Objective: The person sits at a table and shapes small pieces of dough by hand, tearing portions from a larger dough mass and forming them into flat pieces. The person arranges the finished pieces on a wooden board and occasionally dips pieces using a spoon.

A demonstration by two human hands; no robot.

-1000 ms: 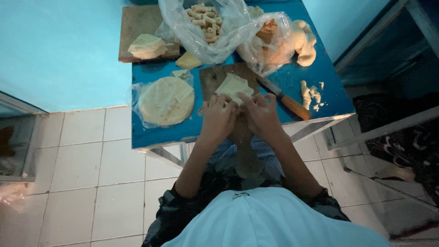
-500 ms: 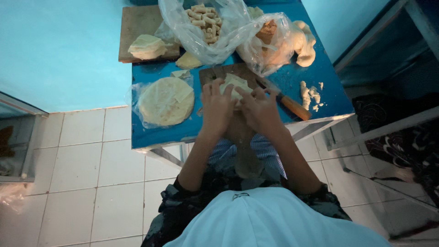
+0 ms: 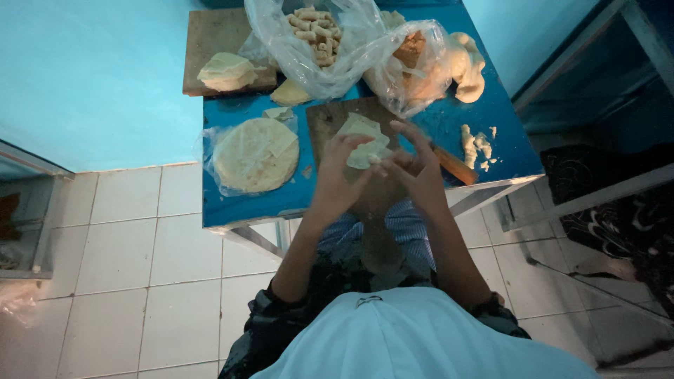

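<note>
Pale dough sheet (image 3: 365, 144): held above the wooden board (image 3: 330, 123), at mid-table, between both hands.
Left hand (image 3: 340, 175): fingers pinch the sheet's near left edge.
Right hand (image 3: 418, 172): fingers grip the near right edge; neither hand is nearer.
Long axis: far-left to near-right, extending away beyond the fingertips.
Left: round flatbreads (image 3: 255, 154) in plastic on the blue table (image 3: 232, 203).

Round flatbread stack (image 3: 255, 154), bagged rolls (image 3: 314, 31)
</note>
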